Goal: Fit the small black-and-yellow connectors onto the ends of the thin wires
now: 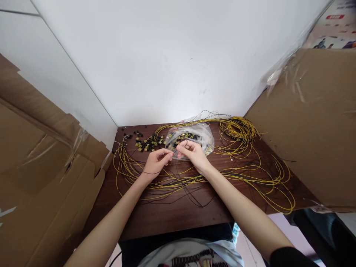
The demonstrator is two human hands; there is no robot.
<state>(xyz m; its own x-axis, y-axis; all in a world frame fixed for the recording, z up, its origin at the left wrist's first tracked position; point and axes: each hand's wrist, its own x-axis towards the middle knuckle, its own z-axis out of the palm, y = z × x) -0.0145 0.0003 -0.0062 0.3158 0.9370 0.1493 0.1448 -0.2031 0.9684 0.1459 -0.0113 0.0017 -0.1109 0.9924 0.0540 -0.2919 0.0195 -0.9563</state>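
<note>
Above the middle of the brown table, my left hand pinches a thin black wire between thumb and fingertips. Just to its right, my right hand also has thumb and finger closed on the black wire, which loops up over the fingertips. The wire hangs down between the hands onto the table; whatever tiny end lies at the fingertips is too small to make out. Right behind the hands lies a clear plastic bag of small black and yellow parts. Yellow and black wires run across the table beneath my forearms.
Loose black and yellow parts lie left of the bag. A coil of yellow wire sits at the back right. Cardboard boxes stand left and right of the table, with a white wall behind.
</note>
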